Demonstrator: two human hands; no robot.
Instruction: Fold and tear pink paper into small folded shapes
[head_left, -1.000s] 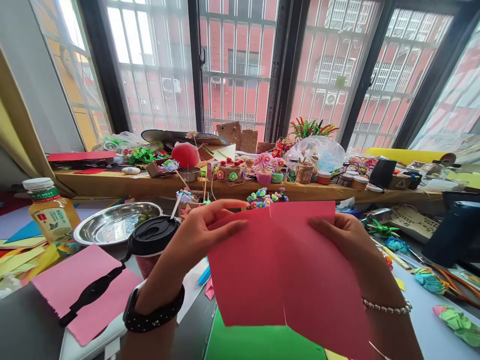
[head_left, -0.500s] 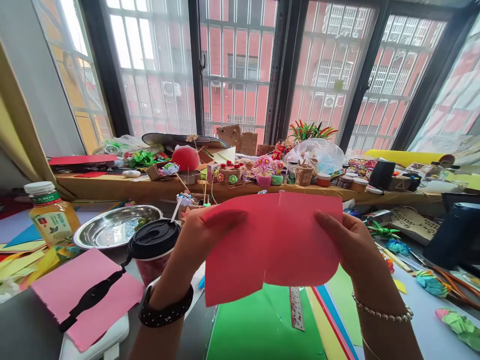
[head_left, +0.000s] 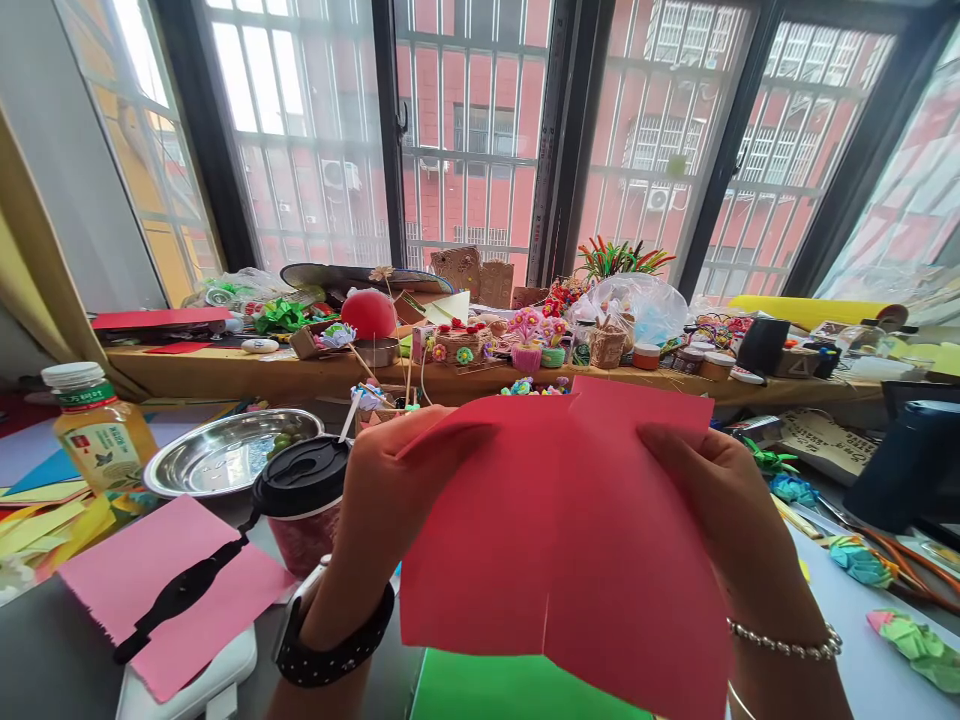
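A sheet of red paper (head_left: 487, 540) hangs in the air between my two hands, with a crease down its middle and short splits at the top and bottom of that line. My left hand (head_left: 405, 470) pinches its upper left part, thumb on the near face. My right hand (head_left: 720, 490) grips the upper right part the same way; its other fingers are partly hidden behind the paper. Below the red paper lies a green sheet (head_left: 510, 688), mostly covered from view.
At left stand a lidded cup (head_left: 304, 500), a steel plate (head_left: 217, 480) and a juice bottle (head_left: 97, 430). Pink paper (head_left: 172, 560) lies in front, under a black strap (head_left: 184, 590). Folded paper pieces (head_left: 862, 560) and a dark cylinder (head_left: 904, 465) are at right. Crafts crowd the windowsill (head_left: 187, 375).
The red paper has come nearer and its lower part has swung down, now covering the ruler and most of the green sheet. My right hand has shifted slightly right.
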